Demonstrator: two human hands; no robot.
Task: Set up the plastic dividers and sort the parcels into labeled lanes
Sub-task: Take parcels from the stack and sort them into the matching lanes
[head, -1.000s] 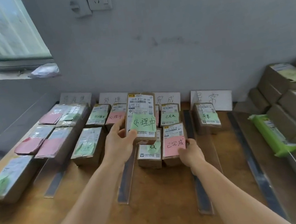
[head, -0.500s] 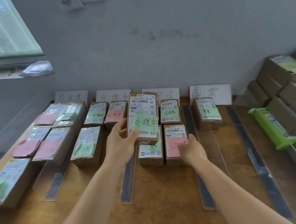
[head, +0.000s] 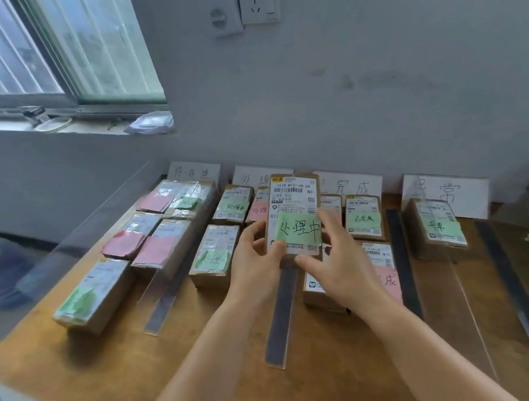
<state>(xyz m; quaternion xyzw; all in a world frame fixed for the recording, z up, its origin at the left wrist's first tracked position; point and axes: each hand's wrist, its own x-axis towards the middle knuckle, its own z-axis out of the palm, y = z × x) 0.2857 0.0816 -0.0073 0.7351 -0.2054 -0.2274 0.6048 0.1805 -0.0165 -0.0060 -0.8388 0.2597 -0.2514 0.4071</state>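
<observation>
We see left hand [head: 256,260] gripping parcel [head: 294,213] | right hand [head: 338,264] holding its 3 o'clock edge; raised above table [head: 177,373]

Matt brown cardboard parcel [head: 293,212], green paper note [head: 299,229], clear glossy plastic dividers [head: 282,316], worn wooden table [head: 176,366]

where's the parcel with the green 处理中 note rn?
Head view, centre: the brown cardboard parcel with the green sticky note is held up between left hand and right hand, above the dark divider strip.
</observation>
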